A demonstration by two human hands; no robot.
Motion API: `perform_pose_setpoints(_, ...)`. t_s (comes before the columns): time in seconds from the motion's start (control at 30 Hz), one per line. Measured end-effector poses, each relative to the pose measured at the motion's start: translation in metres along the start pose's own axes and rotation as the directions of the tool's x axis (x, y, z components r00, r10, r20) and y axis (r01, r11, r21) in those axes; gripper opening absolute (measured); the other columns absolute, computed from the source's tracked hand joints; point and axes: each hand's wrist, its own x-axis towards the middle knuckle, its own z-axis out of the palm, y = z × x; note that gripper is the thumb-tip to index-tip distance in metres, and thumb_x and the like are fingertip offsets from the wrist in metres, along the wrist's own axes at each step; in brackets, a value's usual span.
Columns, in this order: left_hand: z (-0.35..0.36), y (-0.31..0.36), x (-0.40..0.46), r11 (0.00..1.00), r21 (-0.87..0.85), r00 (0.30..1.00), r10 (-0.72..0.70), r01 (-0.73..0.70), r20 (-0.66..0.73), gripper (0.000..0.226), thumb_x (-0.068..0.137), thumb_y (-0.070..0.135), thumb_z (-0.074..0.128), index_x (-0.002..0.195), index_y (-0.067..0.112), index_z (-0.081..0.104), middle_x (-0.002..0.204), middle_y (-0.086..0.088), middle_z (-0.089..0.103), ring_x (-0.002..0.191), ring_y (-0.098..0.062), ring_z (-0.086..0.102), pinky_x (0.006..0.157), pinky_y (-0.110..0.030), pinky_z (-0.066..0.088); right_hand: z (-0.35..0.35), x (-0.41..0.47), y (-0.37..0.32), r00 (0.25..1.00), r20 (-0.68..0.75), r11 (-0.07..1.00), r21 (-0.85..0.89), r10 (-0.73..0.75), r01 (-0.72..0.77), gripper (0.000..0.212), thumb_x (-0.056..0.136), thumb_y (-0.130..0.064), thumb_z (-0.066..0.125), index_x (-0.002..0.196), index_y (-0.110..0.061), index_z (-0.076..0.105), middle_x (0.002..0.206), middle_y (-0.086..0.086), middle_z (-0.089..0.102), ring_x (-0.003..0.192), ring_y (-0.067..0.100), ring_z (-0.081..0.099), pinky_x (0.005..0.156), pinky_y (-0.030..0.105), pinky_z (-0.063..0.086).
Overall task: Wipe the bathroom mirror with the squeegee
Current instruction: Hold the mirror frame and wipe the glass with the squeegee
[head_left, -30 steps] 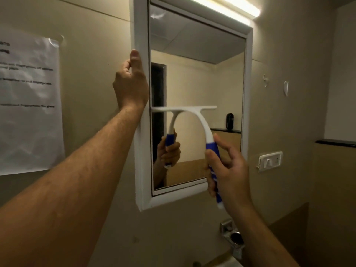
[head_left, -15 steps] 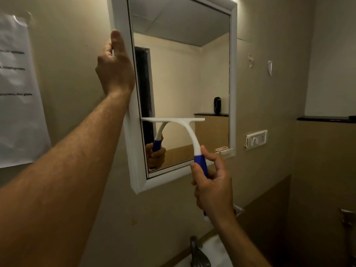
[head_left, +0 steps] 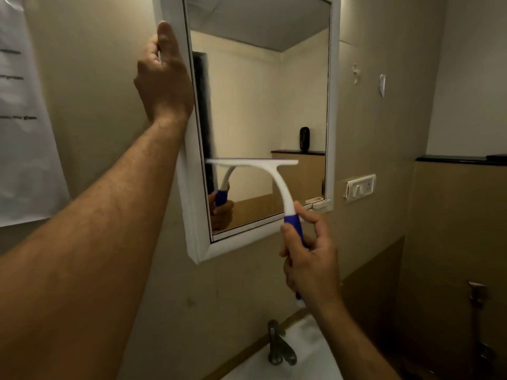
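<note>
A white-framed mirror [head_left: 263, 100] hangs on the beige wall. My left hand [head_left: 163, 78] grips the frame's left edge near the top, thumb pointing up. My right hand [head_left: 310, 256] is closed around the blue handle of a white squeegee [head_left: 277, 182]. Its flat blade lies level against the lower part of the glass, spanning from the left side to past the middle. The handle and my fingers are reflected in the glass at lower left.
A white sink [head_left: 288, 357] with a metal tap [head_left: 278, 345] sits below the mirror. A paper notice [head_left: 24, 127] is taped to the wall at left. A switch plate [head_left: 359, 186] is right of the frame, and a dark-topped ledge [head_left: 461, 159] lies further right.
The squeegee blade has slid down the glass from the middle toward the lower part. My right hand has dropped with it. My left hand stays on the frame.
</note>
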Motion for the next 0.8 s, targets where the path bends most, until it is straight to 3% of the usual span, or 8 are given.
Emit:
perform_pose_setpoints(0.07,-0.001,0.002,-0.001,1.0,0.004,1.0,-0.007,0.007,-0.002,0.057,0.099,0.053,0.028,0.118,0.013,0.062,0.108,-0.011,0.07,0.099,-0.021,0.067,0.081,-0.034,0.055,0.001,0.015,-0.014,0.999,0.021,0.999,0.032,-0.028,0.027,0.033,0.09,-0.035,0.057,0.123,-0.04,0.054,0.075,0.004,0.064,0.048,0.01,0.052,0.039,0.021,0.042)
perform_pose_setpoints(0.13,-0.001,0.003,-0.002,1.0,0.004,1.0,-0.006,0.006,0.012,0.055,0.1,0.051,0.028,0.118,0.012,0.062,0.085,-0.003,0.071,0.077,-0.003,0.068,0.063,-0.025,0.055,0.003,0.025,-0.021,0.997,0.062,0.997,0.054,-0.049,0.046,0.033,0.089,-0.039,0.055,0.122,-0.041,0.055,0.072,0.005,0.065,0.045,0.015,0.05,0.036,0.024,0.042)
perform_pose_setpoints(0.17,-0.001,0.003,-0.002,1.0,0.011,1.0,0.0,-0.001,0.021,0.054,0.101,0.049,0.028,0.116,0.01,0.062,0.069,0.006,0.063,0.059,0.005,0.061,0.047,-0.013,0.046,0.004,0.026,-0.02,0.996,0.073,0.997,0.059,-0.052,0.048,0.032,0.089,-0.039,0.055,0.121,-0.042,0.056,0.071,0.006,0.065,0.044,0.017,0.051,0.036,0.025,0.042)
perform_pose_setpoints(0.23,-0.001,0.004,-0.006,0.999,0.038,1.0,0.001,-0.002,0.022,0.05,0.102,0.047,0.029,0.108,0.01,0.061,0.059,0.014,0.045,0.046,0.005,0.045,0.039,-0.003,0.03,0.004,0.023,-0.014,0.996,0.078,0.997,0.077,-0.035,0.029,0.029,0.087,-0.04,0.056,0.116,-0.043,0.057,0.069,0.007,0.066,0.045,0.019,0.053,0.036,0.026,0.043)
perform_pose_setpoints(0.4,-0.003,0.006,-0.012,0.997,0.074,0.999,-0.039,0.037,0.022,0.046,0.101,0.048,0.028,0.1,0.011,0.057,0.065,0.012,0.047,0.055,0.002,0.044,0.044,0.001,0.034,0.002,0.008,0.004,0.998,0.031,0.99,0.131,0.051,-0.055,0.033,0.077,-0.042,0.06,0.11,-0.044,0.061,0.065,0.007,0.064,0.044,0.01,0.049,0.037,0.021,0.039)
perform_pose_setpoints(0.57,-0.011,-0.01,-0.041,0.992,0.098,0.996,-0.088,0.084,0.031,0.042,0.101,0.049,0.026,0.077,0.02,0.045,0.062,0.009,0.04,0.046,0.002,0.041,0.04,-0.003,0.033,0.0,0.036,-0.018,0.999,0.038,0.988,0.151,-0.025,0.019,0.029,0.09,-0.029,0.055,0.115,-0.043,0.06,0.077,0.009,0.068,0.048,0.014,0.05,0.037,0.022,0.04)
perform_pose_setpoints(0.8,-0.013,-0.018,-0.05,0.99,0.126,0.998,-0.061,0.058,0.021,0.044,0.102,0.046,0.024,0.086,0.013,0.049,0.064,0.006,0.041,0.056,-0.002,0.04,0.044,-0.002,0.033,0.004,0.06,-0.033,0.997,0.061,0.986,0.161,-0.054,0.043,0.029,0.091,-0.03,0.057,0.115,-0.045,0.06,0.077,0.005,0.068,0.048,0.011,0.049,0.038,0.02,0.04)
